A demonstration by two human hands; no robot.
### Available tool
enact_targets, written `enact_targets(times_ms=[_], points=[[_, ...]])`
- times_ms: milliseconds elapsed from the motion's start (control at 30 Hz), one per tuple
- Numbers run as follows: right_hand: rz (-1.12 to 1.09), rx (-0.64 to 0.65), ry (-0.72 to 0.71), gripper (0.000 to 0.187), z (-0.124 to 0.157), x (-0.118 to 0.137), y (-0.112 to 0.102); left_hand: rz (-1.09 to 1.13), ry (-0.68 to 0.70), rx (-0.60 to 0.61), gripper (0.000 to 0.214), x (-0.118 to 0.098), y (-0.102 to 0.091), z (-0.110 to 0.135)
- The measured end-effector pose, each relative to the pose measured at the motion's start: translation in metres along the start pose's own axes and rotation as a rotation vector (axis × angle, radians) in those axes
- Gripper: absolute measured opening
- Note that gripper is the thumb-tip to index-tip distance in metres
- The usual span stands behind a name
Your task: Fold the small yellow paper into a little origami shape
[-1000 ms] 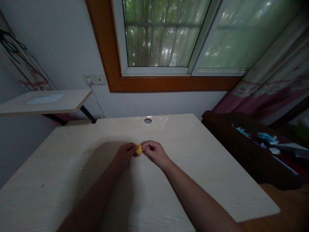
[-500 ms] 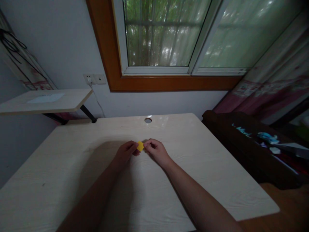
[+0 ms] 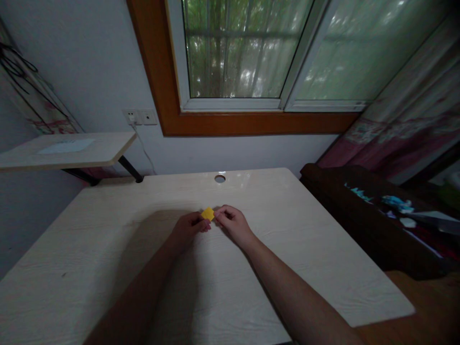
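A small yellow piece of paper (image 3: 208,213), angular in outline, is held between both hands over the middle of the pale wooden desk (image 3: 273,230). My left hand (image 3: 189,226) is closed on its left and lower edge, thumb and fingers pinching it. On the other side, my right hand (image 3: 232,221) pinches the right edge between thumb and forefinger. The fingers cover parts of the paper's edges, and its folds are too small to make out.
A raised shelf (image 3: 118,143) on black legs stands at the desk's back left, with a paper sheet (image 3: 66,146) on it. Near the back edge is a round cable hole (image 3: 220,178). A dark wooden piece of furniture (image 3: 334,191) stands on the right, holding several items.
The yellow paper has turned slightly and more of its left part shows. My left thumb and fingers have shifted lower along it; the right hand has barely moved.
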State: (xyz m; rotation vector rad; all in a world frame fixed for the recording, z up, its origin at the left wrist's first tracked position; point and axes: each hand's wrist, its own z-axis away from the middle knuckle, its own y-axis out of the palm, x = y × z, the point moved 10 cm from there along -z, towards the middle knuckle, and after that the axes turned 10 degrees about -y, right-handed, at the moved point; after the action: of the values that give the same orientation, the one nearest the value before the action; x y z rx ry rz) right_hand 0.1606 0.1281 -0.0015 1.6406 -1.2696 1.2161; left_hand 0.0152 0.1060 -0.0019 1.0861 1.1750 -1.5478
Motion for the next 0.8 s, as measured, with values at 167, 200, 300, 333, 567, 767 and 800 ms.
enact_targets(times_ms=[167, 200, 300, 333, 567, 767, 800], points=[[-0.02, 0.031, 0.008, 0.027, 0.0, 0.003, 0.004, 0.021, -0.033, 0.003, 0.027, 0.0, 0.0, 0.002], [-0.023, 0.042, 0.01, 0.026, 0.0, 0.003, 0.006, 0.02, -0.035, 0.006, 0.026, 0.0, 0.0, 0.002], [-0.03, 0.058, 0.021, 0.026, 0.001, 0.001, 0.007, 0.021, -0.039, 0.008, 0.026, -0.001, 0.0, 0.003], [-0.034, 0.057, 0.023, 0.027, 0.001, 0.0, 0.007, 0.022, -0.042, 0.009, 0.026, -0.001, 0.0, 0.003], [-0.039, 0.057, 0.025, 0.027, 0.001, 0.001, 0.008, 0.121, -0.029, 0.016, 0.027, 0.001, 0.0, 0.001], [-0.002, 0.11, 0.018, 0.026, 0.002, -0.004, 0.011, 0.157, -0.024, -0.004, 0.03, 0.003, -0.004, -0.002], [0.015, 0.124, 0.007, 0.025, 0.002, -0.004, 0.012, 0.154, -0.027, -0.003, 0.031, 0.004, -0.004, -0.002]])
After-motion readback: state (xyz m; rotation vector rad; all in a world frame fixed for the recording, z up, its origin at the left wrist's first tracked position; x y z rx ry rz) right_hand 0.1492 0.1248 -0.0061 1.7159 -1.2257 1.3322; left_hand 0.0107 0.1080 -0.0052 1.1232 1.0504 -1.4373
